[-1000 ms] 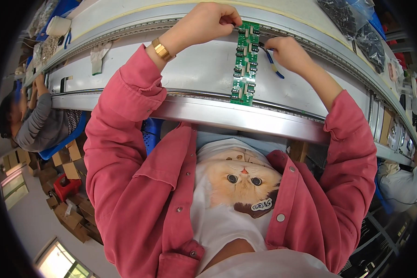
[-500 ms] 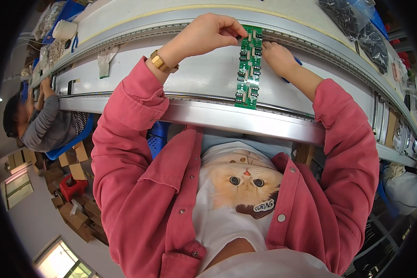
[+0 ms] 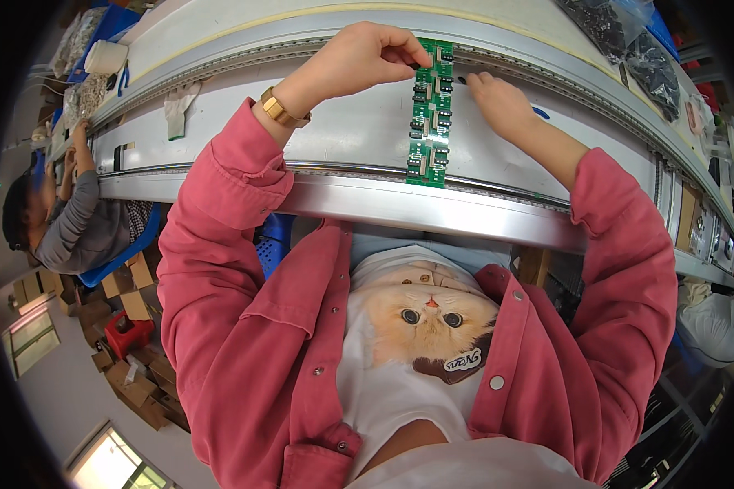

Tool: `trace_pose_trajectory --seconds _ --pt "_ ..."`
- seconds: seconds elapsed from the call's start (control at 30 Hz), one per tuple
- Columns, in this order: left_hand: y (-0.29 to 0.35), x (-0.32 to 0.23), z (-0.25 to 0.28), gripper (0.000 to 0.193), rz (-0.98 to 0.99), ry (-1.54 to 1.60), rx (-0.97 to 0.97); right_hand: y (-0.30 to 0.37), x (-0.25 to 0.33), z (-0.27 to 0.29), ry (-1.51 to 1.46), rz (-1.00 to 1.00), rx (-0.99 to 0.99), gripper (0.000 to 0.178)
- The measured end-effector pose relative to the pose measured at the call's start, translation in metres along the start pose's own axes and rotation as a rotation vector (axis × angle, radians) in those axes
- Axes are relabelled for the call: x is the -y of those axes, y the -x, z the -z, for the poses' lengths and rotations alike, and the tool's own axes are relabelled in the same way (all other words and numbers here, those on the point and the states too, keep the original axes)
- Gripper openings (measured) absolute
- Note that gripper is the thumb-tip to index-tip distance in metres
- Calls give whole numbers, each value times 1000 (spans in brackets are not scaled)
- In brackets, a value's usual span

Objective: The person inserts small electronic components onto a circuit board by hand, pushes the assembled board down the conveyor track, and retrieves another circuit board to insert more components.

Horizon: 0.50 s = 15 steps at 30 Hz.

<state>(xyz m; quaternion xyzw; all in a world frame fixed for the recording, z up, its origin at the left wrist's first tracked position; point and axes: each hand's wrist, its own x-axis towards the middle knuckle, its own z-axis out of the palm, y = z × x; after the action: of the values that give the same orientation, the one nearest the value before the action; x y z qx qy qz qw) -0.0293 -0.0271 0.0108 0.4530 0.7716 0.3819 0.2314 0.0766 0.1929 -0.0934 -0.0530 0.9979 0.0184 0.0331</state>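
Observation:
A long green circuit board [image 3: 429,122] spans the two metal rails in front of me, with black connectors and pale slots along it. My left hand [image 3: 377,57] is at the board's far left edge, thumb and fingers pinched on a small black component [image 3: 416,66]. To the right of the board, apart from it, my right hand [image 3: 501,102] is curled with its fingertips together. A small dark piece [image 3: 462,80] shows at those fingertips; its exact kind is too small to tell. Part of a blue tool [image 3: 540,112] sticks out beside my right wrist.
A white cloth or glove [image 3: 179,111] lies between the rails on the left. The near metal rail [image 3: 367,204] runs across in front of my body. Bags of black parts [image 3: 656,81] lie at the far right. Another person [image 3: 81,220] sits at the line on the left.
My right hand has drawn away to the right from the board's edge, and a dark piece now shows at its fingertips. My left hand stays at the far left edge.

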Motion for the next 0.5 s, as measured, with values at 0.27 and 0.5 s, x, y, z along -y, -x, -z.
trace_pose_trajectory --seconds 0.27,0.5 --pt "1 -3 -2 19 16 18 -19 -33 9 -9 -21 99 -25 13" --pt "0 2 0 18 10 -5 -15 1 -6 12 31 252 -145 12"
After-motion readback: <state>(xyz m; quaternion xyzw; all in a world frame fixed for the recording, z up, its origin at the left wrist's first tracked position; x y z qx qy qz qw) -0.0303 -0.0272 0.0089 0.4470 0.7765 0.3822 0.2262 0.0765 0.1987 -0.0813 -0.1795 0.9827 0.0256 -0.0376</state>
